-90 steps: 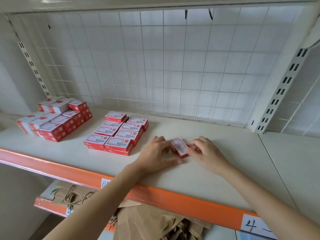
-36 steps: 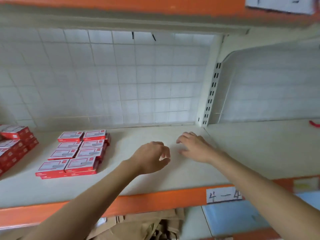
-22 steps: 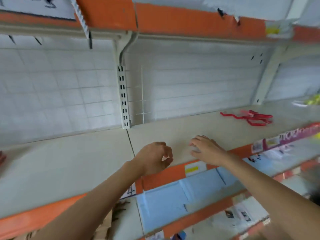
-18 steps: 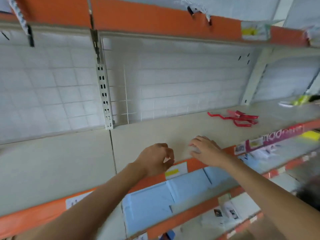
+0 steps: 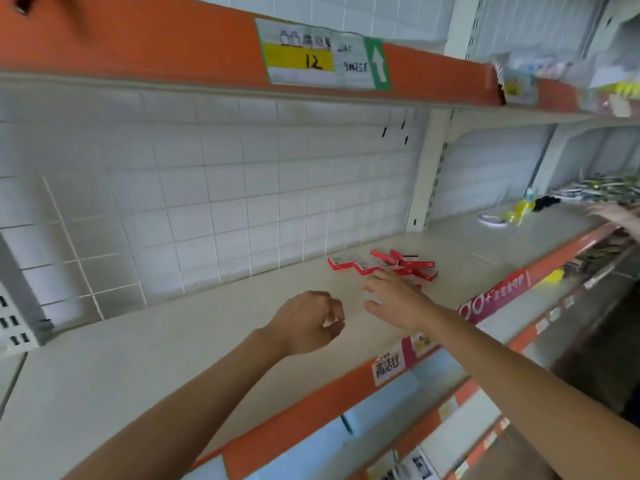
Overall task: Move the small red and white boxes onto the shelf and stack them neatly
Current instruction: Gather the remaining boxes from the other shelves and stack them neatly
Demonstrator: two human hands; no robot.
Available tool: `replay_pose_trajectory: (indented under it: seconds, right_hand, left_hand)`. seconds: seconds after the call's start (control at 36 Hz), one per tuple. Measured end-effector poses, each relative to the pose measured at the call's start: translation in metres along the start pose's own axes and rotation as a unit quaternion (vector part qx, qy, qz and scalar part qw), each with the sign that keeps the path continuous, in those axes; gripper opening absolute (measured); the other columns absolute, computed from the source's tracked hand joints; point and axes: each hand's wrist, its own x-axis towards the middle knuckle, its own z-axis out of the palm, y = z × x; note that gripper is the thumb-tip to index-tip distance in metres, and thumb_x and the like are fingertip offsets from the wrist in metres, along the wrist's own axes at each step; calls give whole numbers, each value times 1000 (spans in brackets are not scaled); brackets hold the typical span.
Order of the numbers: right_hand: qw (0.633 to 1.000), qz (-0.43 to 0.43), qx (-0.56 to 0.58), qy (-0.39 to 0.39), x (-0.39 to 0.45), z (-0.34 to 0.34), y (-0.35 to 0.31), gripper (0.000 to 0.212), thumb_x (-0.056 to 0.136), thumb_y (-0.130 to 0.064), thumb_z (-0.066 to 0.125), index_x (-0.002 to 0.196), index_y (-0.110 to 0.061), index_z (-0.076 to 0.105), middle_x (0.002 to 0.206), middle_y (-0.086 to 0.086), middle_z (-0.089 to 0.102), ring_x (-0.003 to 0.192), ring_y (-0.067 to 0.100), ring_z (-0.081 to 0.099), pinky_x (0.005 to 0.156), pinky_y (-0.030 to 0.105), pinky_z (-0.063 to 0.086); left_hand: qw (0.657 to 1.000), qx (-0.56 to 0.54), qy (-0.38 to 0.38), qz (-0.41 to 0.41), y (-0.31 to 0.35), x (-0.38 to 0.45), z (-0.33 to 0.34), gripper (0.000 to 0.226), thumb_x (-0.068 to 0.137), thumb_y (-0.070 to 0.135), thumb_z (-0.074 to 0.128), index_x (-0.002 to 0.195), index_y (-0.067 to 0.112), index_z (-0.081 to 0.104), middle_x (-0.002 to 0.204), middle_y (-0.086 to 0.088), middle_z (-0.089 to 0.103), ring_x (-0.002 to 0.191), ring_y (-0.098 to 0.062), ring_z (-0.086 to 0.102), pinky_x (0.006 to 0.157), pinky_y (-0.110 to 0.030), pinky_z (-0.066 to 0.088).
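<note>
Several small red and white boxes (image 5: 384, 265) lie scattered in a loose pile on the beige shelf (image 5: 214, 327), just in front of the white grid back wall. My right hand (image 5: 398, 299) hovers over the shelf right before the pile, fingers stretched toward it, holding nothing. My left hand (image 5: 308, 322) hangs a little to the left with loosely curled fingers and holds nothing. The neat stacks of boxes further left are out of view.
An orange shelf edge (image 5: 311, 403) with paper labels runs along the front. Another orange shelf (image 5: 173, 46) hangs overhead. A white upright post (image 5: 429, 174) divides the bays. Another person's hand (image 5: 620, 216) and yellow and black items (image 5: 530, 206) sit at far right.
The view has swung right along the shelf, away from the stacked boxes, to a loose pile of red boxes. Both hands let go of the box they were placing and now hold nothing.
</note>
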Motion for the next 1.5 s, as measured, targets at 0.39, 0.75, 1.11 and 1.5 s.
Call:
replay_pose_trajectory:
  seconds: [0.39,0.75,1.11,1.5]
  right_hand:
    - [998,67,0,13,64,1,130,46,91,-19,52,135,-13,42,136,5,40,127,22,33,101,38,38]
    - [998,10,-25,-59,91,14,174,57,94,-32,51,143,-13,29,143,12,32,131,31,28,104,47,32]
    - [950,-270,141,-67,69,26,68,61,83,-40,66,133,-12,44,130,1,44,120,16,42,97,27,34]
    - [887,-426,167,-54,-8,30,-176,50,78,-33,73,115,-6,54,107,4,45,103,20,49,79,27,36]
  left_hand:
    - [999,9,-11,-37,13,88,33,22,93,29,52,107,20,66,103,3,62,91,-12,60,79,-27,49]
    - [987,33,-6,-156,55,107,59,23,93,30,52,108,20,66,106,1,63,91,-14,60,79,-31,52]
    - [945,36,62,-318,71,13,45,16,90,26,56,97,18,69,96,0,65,81,-16,63,74,-36,53]
    - [884,73,124,-444,70,-236,-28,12,85,20,58,89,18,70,89,1,65,80,-16,63,71,-27,48]
